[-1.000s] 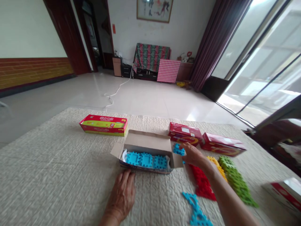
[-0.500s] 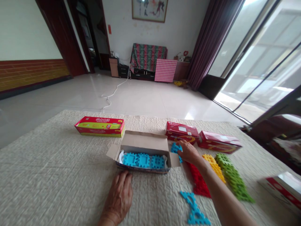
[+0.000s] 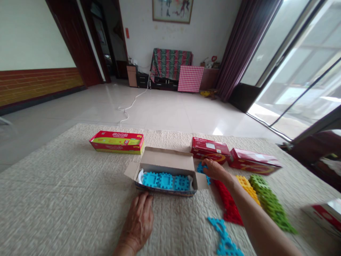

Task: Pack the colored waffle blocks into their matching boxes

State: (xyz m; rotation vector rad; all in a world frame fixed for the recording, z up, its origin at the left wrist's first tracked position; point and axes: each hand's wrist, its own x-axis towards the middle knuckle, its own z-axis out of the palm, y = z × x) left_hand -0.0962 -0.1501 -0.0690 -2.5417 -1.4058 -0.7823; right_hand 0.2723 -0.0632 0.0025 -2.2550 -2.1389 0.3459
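An open cardboard box [image 3: 167,158] holds three blue interlocking squares [image 3: 165,180] in a row, with white wrapping at both ends. My left hand [image 3: 140,217] rests on the mat by the box's front left edge, fingers stretched forward and nothing under them that I can see. To the right of the box, my right hand [image 3: 213,169] has its fingers bent on a blue piece [image 3: 200,167], partly hidden by the hand. Red pieces [image 3: 229,206], yellow pieces [image 3: 246,186] and green pieces [image 3: 273,204] lie in rows to the right. More blue pieces [image 3: 223,236] lie at the front.
A red and yellow box [image 3: 117,142] stands at the back left. Two dark red boxes [image 3: 210,149] [image 3: 253,160] stand at the back right, and a red and white box [image 3: 323,215] is at the right edge. Everything sits on a beige quilted mat [image 3: 66,185].
The whole view has shifted slightly, so things appear a little farther right. Both hands keep nearly the same places relative to the box and the blue piece.
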